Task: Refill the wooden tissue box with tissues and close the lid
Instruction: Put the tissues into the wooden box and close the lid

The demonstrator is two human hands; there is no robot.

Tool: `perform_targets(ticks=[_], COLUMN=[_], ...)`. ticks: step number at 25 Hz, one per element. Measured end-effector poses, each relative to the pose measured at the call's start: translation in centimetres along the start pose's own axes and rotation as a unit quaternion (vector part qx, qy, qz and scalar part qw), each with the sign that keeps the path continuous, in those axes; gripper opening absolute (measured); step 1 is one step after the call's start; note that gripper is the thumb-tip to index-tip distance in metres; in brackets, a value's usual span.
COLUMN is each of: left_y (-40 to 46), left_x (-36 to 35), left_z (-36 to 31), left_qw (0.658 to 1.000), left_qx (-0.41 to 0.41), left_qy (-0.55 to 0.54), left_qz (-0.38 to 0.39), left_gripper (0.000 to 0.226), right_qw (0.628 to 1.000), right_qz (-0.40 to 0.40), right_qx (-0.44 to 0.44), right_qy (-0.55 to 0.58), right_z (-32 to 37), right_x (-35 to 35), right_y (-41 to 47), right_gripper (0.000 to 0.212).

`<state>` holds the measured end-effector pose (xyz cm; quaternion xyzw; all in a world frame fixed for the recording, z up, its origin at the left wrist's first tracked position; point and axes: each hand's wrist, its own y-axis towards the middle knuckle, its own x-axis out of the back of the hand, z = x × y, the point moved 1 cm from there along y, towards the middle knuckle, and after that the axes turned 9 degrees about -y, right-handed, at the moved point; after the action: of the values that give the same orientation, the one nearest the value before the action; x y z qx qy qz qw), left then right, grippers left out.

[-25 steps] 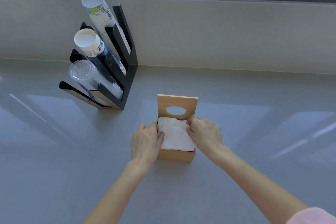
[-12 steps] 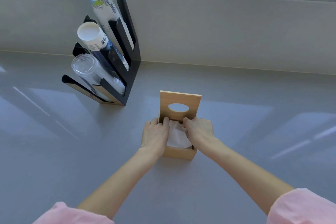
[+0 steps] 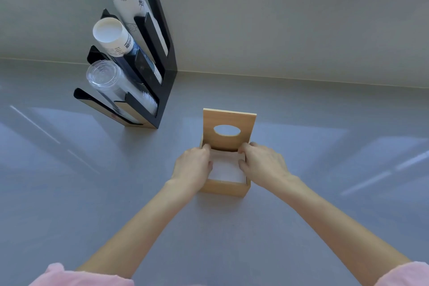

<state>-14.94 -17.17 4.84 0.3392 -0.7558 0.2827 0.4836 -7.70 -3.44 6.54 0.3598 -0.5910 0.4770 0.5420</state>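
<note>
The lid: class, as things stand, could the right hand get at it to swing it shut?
Probably yes. The lid stands upright just behind the right hand, which rests on the box rim; nothing lies between them.

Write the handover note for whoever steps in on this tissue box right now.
Left hand: on the left side of the box, fingers curled over the rim onto the tissues.
Right hand: same on the right side.
Neither hand visibly grips anything.
Box sits on the counter; lid stands upright at the back edge, its oval hole showing.
Done: tissues are in the box, below the rim.
Left: withdraw both hands, swing the lid down shut.
</note>
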Motion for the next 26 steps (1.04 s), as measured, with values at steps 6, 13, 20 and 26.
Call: perform_targets(ticks=[6,13,20,26], left_y=[0.6,1.7,2.5,1.5], left_x=[-0.4,-0.3,-1.0,-0.5], left_z=[0.1,0.1,0.3,0.2], left_qw=[0.994,0.975,0.959,0.985], left_qx=[-0.093,-0.113,-0.116,-0.089], left_qy=[0.047,0.135,0.168,0.005], left_qz=[0.031,0.134,0.194,0.145], left_gripper=[0.026,0.011,0.019,0.034], right_qw=[0.995,0.970,0.963,0.991], right_qz=[-0.029,0.082,0.116,0.042], right_qx=[0.095,0.122,0.097,0.106], right_qy=[-0.024,-0.194,-0.222,-0.063], right_z=[0.1,1.5,1.2,0.3], right_x=[1.3,-0.8,-2.0,-1.4], right_y=[-0.1,1.9,2.8,1.8], right_gripper=[0.017,0.015,0.030,0.032])
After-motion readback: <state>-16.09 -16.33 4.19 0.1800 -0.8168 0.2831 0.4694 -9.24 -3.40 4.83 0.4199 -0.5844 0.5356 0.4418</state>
